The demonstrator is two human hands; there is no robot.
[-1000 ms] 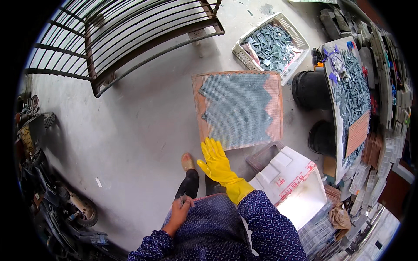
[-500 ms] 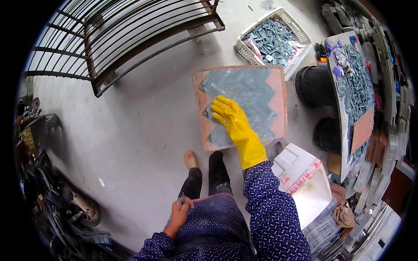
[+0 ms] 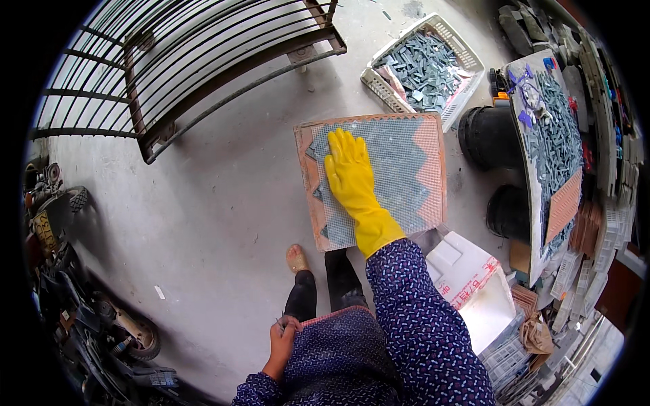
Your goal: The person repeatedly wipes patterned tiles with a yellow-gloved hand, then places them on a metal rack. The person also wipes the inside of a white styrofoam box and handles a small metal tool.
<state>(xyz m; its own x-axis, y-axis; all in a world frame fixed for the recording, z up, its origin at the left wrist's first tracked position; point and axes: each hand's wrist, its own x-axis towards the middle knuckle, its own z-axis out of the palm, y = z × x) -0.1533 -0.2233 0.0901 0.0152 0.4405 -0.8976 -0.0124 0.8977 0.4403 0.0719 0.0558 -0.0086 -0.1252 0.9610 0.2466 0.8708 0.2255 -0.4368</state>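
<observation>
A square orange board (image 3: 433, 169) lies on the concrete floor, covered with grey herringbone mosaic pieces under a mesh sheet (image 3: 399, 169). My right hand (image 3: 349, 169), in a yellow rubber glove, lies flat on the mesh near the board's left part, fingers spread and pointing away from me. My left hand (image 3: 281, 335) is bare and rests low by my knee, fingers curled against the dark patterned cloth of my clothing. Whether it pinches anything small is too hard to see.
A white basket (image 3: 423, 68) of grey tile pieces stands behind the board. Two black buckets (image 3: 487, 139) carry a board (image 3: 548, 149) with more grey pieces at right. A white box (image 3: 474, 284) sits beside my legs. A metal gate (image 3: 203, 74) lies at upper left.
My right gloved hand has slid forward, from the near edge of the board up onto the mesh and toward its far left part. My left hand has stayed by my knee.
</observation>
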